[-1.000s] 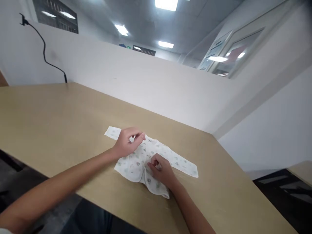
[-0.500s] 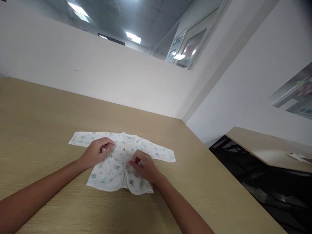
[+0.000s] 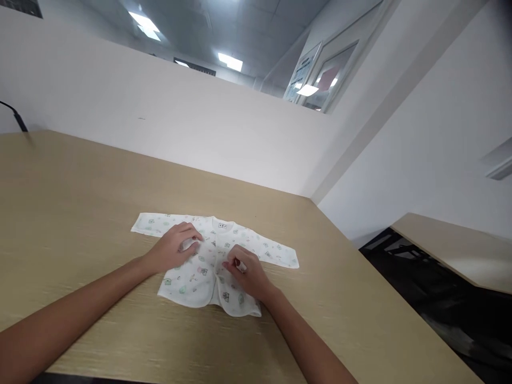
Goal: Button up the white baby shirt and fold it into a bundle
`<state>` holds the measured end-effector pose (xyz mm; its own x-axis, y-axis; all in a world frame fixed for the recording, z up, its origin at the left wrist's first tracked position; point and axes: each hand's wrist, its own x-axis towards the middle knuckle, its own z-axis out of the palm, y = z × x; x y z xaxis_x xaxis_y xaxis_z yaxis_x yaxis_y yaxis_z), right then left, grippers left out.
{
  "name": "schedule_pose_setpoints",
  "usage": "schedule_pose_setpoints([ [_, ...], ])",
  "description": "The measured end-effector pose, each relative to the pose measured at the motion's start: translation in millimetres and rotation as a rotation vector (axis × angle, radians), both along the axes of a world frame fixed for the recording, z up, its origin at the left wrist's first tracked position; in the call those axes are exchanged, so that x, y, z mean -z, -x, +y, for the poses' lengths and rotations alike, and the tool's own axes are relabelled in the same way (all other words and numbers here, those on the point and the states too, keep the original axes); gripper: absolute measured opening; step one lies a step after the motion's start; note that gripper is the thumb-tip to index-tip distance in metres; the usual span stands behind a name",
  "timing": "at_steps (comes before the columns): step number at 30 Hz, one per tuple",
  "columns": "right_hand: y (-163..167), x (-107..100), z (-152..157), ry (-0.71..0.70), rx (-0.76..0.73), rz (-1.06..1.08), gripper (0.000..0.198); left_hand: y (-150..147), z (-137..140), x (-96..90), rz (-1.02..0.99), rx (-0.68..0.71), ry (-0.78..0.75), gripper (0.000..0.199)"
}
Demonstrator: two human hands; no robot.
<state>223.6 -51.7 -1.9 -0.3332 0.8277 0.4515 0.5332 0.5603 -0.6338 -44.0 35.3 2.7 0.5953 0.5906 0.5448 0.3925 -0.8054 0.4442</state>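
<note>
A wide wooden table with one small garment spread on it.
I am looking down on a broad, pale tan, wood-grained rectangular table (image 3: 100, 178); its far edge runs along the wall to a corner at far right, and I can see some of its near edge at left. Near the middle lies a small white cloth jacket printed with little green, grey and pink figures (image 3: 190, 282), collar to the far side, hem to the near side, sleeves stretched left and right. Its front edges part at the curved hem. At far left I see a thin black cable (image 3: 19, 120) reaching the table's edge; I cannot tell whether it rests there.
</note>
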Motion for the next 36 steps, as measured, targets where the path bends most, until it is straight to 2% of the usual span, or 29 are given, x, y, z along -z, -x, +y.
schedule_pose_setpoints([
  [6,0,-1,0,-0.011,-0.024,-0.021,0.021,-5,-5,5.9,0.071,0.043,0.031,0.02],
  [16,0,-3,-1,0.019,-0.051,-0.045,0.018,-7,-10,5.3,0.146,0.101,0.056,0.022],
  [23,-1,0,0,0.077,-0.025,-0.076,0.014,-10,-17,-0.4,0.05,0.176,0.065,0.02],
  [26,-1,-1,1,0.096,-0.037,-0.077,0.017,-14,-26,-4.1,0.006,0.208,0.024,0.019],
  [28,0,-2,0,0.09,-0.052,-0.062,0.021,-17,-39,-18.6,-0.085,0.241,-0.055,0.015],
  [29,0,-3,0,0.088,-0.056,-0.054,0.022,-18,-48,-31.5,-0.15,0.265,-0.109,0.014],
  [31,1,-3,0,0.084,-0.063,-0.044,0.023,-20,-72,-67.4,-0.28,0.321,-0.215,0.014],
  [34,2,-3,0,0.071,-0.048,-0.061,0.02,-21,-108,-127.9,-0.346,0.43,-0.348,0.021],
  [36,2,-4,1,0.061,-0.015,-0.068,0.018,-25,-119,-153.1,-0.322,0.462,-0.425,0.02],
])
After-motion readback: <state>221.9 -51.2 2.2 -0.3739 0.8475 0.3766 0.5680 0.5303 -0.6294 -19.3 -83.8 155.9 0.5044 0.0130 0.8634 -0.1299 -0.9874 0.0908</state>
